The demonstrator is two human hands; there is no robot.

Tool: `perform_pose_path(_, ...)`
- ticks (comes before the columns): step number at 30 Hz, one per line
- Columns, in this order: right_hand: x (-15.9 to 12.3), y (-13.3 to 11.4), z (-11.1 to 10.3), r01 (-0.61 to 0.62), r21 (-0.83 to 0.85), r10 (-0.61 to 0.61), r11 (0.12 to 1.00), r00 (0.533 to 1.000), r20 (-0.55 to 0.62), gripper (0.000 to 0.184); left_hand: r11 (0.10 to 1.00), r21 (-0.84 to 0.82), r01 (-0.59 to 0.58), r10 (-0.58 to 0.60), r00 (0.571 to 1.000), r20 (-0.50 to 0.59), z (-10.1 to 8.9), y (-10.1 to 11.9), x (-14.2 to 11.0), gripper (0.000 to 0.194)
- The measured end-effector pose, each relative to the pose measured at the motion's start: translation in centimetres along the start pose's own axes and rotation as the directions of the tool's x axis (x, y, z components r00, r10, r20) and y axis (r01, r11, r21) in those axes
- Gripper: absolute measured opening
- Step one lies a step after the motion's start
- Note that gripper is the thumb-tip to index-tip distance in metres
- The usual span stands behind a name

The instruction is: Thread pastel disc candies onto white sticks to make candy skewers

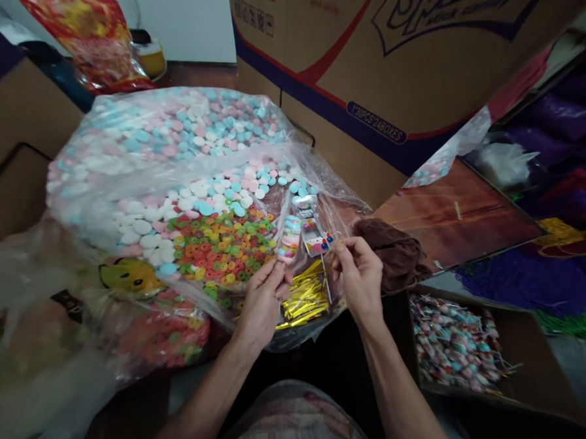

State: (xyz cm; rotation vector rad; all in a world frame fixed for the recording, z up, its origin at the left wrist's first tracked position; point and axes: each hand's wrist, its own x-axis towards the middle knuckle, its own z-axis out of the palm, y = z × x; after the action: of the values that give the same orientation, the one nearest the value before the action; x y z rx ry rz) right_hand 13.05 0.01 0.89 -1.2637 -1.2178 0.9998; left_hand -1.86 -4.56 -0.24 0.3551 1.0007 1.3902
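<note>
My left hand is closed, its thumb and finger pinching the lower end of a small clear packet of stacked candies. The candies in it are pastel and coloured. To its right my right hand is closed in a pinch; what lies between its fingertips is too small to make out. A printed clear-and-white candy sachet lies between the hands. Below the sachet is a pile of gold twist ties, with a thin white stick beside it. Ring candies, red, orange and green, spread to the left of my left hand.
Pink, blue and white tablet candies lie under clear plastic behind. A large cardboard carton stands at the back. At right are a brown cloth and an open box of wrapped candies. A red bag stands back left.
</note>
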Motion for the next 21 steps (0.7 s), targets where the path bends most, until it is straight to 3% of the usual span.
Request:
perform_pose_path(3,-1.0,-1.7,1.3,-0.156,0.345,0.131,0.926,0.987,0.094,0.020,0.997,0.046,-0.056,0.059,0.997,-0.058,0.4,-0.5,0.2,0.027)
perform_pose_path(6,-2.3,-2.2,3.4,-0.234,0.482,0.195,0.845,0.972,0.129,0.024,0.992,0.067,-0.111,0.118,0.987,-0.107,0.7,-0.9,0.1,0.025)
perform_pose_path(11,-4.2,-0.4,5.7,-0.140,0.380,0.153,0.914,0.988,-0.005,0.014,0.992,0.020,-0.128,0.129,0.990,-0.055,1.0,-0.3,-0.3,0.023)
perform_pose_path(16,-4.5,0.8,5.1,-0.118,0.276,0.133,0.954,0.990,-0.036,0.014,0.994,0.004,-0.108,0.108,0.994,0.010,1.0,0.4,-0.8,0.020)
perform_pose_path(21,-4.2,0.9,4.9,-0.121,0.255,0.134,0.959,0.990,-0.033,0.016,0.978,0.084,-0.191,0.193,0.981,-0.006,0.8,-0.1,-0.4,0.025)
